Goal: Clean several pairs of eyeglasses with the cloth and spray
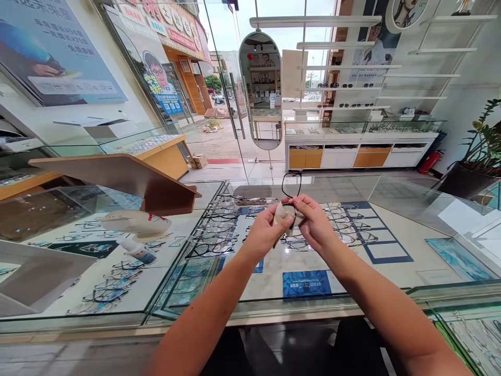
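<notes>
Above the glass counter, my left hand (266,231) is closed around a beige cloth (282,213), folded over part of a pair of black-framed eyeglasses (292,184). One rim of the glasses sticks up past the fingers, while the other is wrapped in the cloth. My right hand (313,219) pinches the same glasses from the right, with a bit of cloth at its fingertips. Beneath both hands, rows of spectacle frames (213,230) lie under the glass. The exact grip of the fingertips is partly hidden by the cloth.
On the counter at left stand a brown wooden stand (156,183), a spray bottle (136,249) and a white box (35,277). A blue card (307,284) lies near the front edge. Farther back are an oval mirror (260,89), a display cabinet (352,151) and a potted plant (465,172).
</notes>
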### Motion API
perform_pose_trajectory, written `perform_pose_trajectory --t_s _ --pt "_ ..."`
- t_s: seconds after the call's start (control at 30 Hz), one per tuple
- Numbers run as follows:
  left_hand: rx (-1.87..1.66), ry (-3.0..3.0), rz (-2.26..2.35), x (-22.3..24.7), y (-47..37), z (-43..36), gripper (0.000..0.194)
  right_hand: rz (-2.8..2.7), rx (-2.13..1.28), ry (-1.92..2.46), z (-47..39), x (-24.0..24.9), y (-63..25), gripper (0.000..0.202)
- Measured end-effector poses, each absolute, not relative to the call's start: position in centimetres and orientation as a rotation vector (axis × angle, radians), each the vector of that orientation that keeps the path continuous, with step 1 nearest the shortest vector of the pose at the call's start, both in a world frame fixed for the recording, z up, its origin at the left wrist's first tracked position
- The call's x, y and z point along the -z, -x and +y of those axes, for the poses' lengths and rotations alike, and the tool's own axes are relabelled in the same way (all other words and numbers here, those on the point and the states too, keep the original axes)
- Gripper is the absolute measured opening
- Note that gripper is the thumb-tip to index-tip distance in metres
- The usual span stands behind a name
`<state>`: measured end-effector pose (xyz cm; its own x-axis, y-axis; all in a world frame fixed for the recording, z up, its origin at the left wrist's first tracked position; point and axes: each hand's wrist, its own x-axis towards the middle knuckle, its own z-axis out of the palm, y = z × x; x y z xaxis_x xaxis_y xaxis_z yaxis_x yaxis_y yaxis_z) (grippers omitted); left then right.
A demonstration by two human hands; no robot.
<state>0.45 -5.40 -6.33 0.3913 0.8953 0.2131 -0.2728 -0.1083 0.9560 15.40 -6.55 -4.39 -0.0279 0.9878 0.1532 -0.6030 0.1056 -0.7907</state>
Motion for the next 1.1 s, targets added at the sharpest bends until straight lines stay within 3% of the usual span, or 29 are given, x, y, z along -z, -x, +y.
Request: perform_pose_trajectory --t_s 0.2,0.43,0.57,0.73,1.1 --pt "-1.216 -1.372 0.665 7.0 -1.0 -5.6 0.069 -0.788 -1.497 0.581 -6.5 4.6 -15.3 0.039" --pt "-1.328 -1.352 0.656 7.1 -1.0 -5.2 0.057 -0.878 -1.473 0.579 -6.4 4.8 -15.3 0.041" --pt "-1.172 -1.402 0.585 6.7 -0.6 -5.3 0.054 -0.873 -1.452 0.613 -6.3 4.5 -15.9 0.04" --pt "-1.017 -1.231 0.563 6.3 -0.2 -5.1 0.058 -0.877 -1.341 0.679 -5.4 4.0 -17.4 0.041" --pt "-1.298 -0.862 0.614 7.0 1.1 -1.9 0.061 -1.373 -1.071 0.842 -5.1 3.9 -19.6 0.033"
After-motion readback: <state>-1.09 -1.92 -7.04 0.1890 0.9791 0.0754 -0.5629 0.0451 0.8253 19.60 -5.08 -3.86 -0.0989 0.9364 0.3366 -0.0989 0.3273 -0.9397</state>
